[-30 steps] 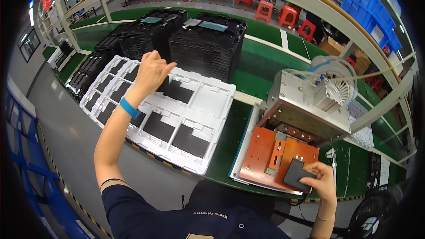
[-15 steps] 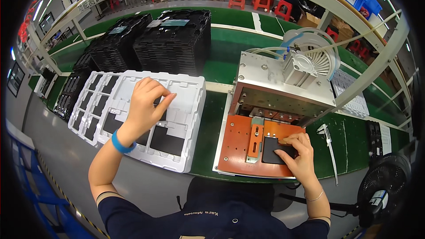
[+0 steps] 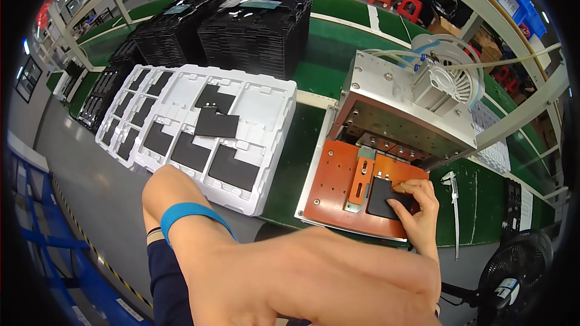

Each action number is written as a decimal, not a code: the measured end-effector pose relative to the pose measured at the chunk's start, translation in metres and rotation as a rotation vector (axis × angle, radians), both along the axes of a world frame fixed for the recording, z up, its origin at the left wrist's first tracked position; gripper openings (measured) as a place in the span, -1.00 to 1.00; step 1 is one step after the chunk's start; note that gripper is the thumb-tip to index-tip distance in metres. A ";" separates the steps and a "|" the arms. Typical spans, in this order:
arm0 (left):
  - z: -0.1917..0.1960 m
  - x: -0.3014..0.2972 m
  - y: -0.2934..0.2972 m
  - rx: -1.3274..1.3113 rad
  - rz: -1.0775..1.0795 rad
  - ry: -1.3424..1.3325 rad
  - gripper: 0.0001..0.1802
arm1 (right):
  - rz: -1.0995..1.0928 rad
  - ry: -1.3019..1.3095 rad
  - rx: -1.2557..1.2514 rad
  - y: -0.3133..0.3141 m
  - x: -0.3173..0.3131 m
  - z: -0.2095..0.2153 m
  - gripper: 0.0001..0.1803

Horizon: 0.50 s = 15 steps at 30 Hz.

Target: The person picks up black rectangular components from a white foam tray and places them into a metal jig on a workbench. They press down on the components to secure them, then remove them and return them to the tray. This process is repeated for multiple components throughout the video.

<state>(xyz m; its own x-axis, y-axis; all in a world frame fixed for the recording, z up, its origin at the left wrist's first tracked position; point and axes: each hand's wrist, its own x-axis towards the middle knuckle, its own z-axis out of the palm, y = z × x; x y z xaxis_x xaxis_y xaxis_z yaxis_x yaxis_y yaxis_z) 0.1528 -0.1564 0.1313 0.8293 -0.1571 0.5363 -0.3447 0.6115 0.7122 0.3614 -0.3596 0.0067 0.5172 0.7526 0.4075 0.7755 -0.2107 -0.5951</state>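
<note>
- Right hand (image 3: pixel 417 208) — fingertips pinching and pressing the right edge of a thin black panel (image 3: pixel 383 198); grasping it lightly, not clenched.
- Panel lies flat on the orange plate (image 3: pixel 332 187), just right of the metal bracket (image 3: pixel 357 182) and touching it, under the front lip of the metal press (image 3: pixel 402 105).
- Handling, judged: panel looks light, thin, stiff and flat with a smooth face — likely slippery and easy to scratch or bend at a corner. Best taken by the edges, thumb and finger on opposite sides, not on the face.
- Relative to the grip: panel sits to the left of the fingers, its right edge under them, the rest lying free on the plate.
- Left hand (image 3: pixel 314 284) — raised close to the camera, fills the lower frame, blurred; fingers out of sight, so cannot tell if closed or released. Nothing seen held. Blue wristband (image 3: pixel 187 212) on the wrist.
- Outward: white tray (image 3: pixel 266 121) to the left of the plate on the green worktop (image 3: pixel 290 163), several more black panels in its pockets, two lying loose on top.
- Farther back — stacks of black trays (image 3: pixel 254 24); a fan (image 3: pixel 513 271) at lower right.
</note>
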 end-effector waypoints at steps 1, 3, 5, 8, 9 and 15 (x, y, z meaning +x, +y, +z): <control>-0.001 0.004 -0.001 0.000 -0.006 0.006 -0.70 | 0.030 -0.024 0.003 0.001 0.002 0.000 -0.69; -0.001 0.008 -0.005 0.009 0.011 0.037 -0.71 | 0.028 -0.008 -0.004 0.003 0.001 -0.001 -0.69; -0.002 0.015 -0.008 0.015 0.017 0.060 -0.72 | 0.018 0.006 -0.008 0.002 0.002 -0.003 -0.70; -0.005 0.024 -0.009 0.025 0.027 0.090 -0.74 | 0.024 -0.004 -0.013 0.000 0.003 -0.004 -0.71; -0.005 0.024 -0.009 0.024 0.031 0.094 -0.75 | 0.033 -0.013 0.000 0.000 0.004 -0.006 -0.70; -0.008 0.048 -0.020 0.060 0.098 0.099 -0.78 | -0.040 0.015 -0.043 0.002 -0.001 0.000 -0.63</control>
<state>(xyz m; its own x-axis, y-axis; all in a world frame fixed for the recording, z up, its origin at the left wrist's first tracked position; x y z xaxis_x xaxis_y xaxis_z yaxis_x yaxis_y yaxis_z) 0.2010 -0.1766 0.1237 0.8908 -0.1018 0.4429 -0.3267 0.5338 0.7800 0.3607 -0.3574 0.0067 0.5528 0.7483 0.3668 0.7570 -0.2668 -0.5965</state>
